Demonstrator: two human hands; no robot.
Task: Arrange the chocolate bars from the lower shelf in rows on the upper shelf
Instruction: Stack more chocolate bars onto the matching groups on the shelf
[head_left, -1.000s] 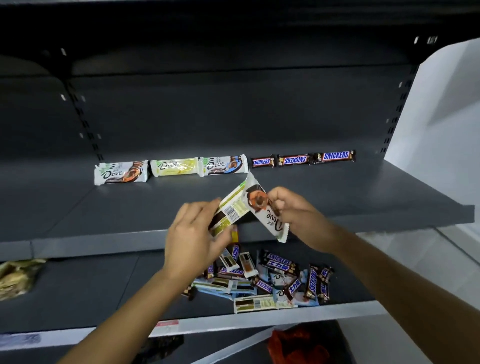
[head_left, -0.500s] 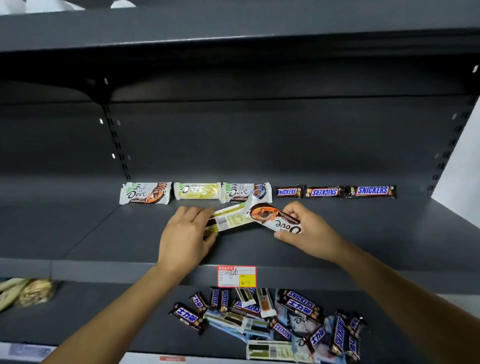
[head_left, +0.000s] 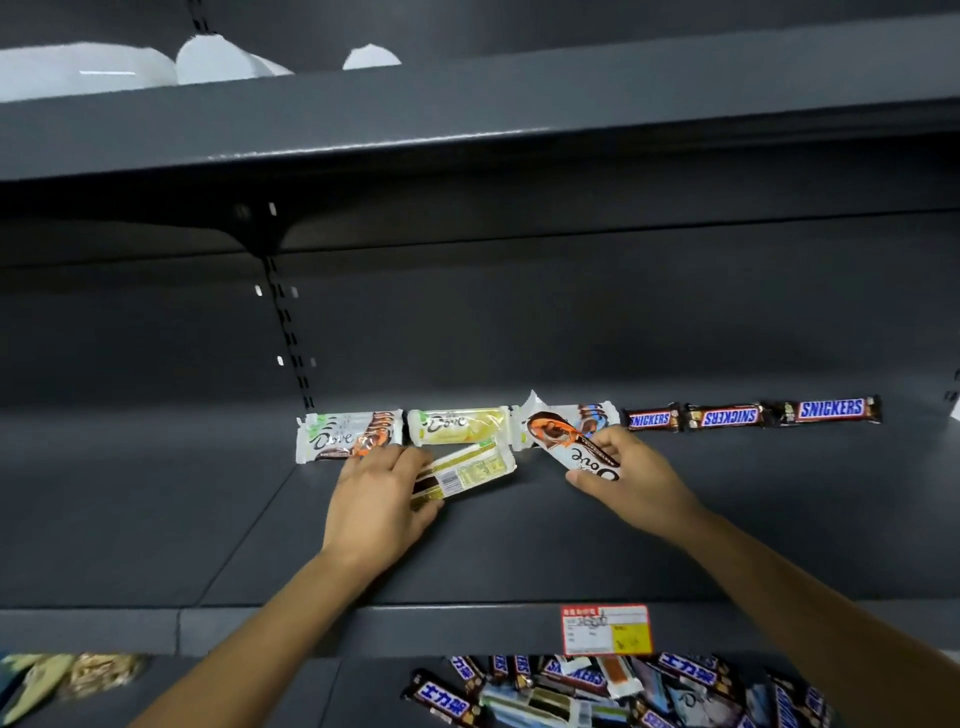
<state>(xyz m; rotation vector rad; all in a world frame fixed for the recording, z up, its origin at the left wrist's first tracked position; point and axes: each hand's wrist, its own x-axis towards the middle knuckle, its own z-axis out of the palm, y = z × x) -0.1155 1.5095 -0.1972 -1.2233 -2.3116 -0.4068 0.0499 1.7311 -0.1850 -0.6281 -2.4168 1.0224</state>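
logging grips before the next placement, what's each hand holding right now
Left hand: holding the barcode-side-up Dove bar.
Right hand: holding the orange-swirl Dove bar.

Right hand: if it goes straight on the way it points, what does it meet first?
Probably the blue-marked Dove bar in the back row: the right hand holds its orange Dove bar angled at it; depth unclear.

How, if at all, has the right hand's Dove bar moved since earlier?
Yes. The orange Dove bar moved back from the front edge of the upper shelf to the blue Dove bar.
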